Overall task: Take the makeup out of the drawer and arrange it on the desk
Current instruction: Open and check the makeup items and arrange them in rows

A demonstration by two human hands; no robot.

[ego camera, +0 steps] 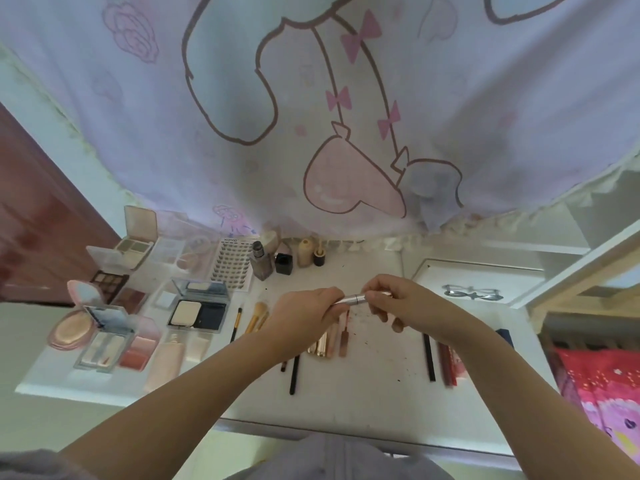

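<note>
My fingers on both my left hand and right hand curl round a silver tube above the desk.

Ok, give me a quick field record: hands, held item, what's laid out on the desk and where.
left hand: grips one end of the silver tube
right hand: pinches its other end
tube position: held above the desk, mid-front
left side: open compacts and palettes, including a pink round compact
back row: small bottles
centre: brushes
right: black pencil

The left hand hides one end of the silver tube, label unreadable
</note>
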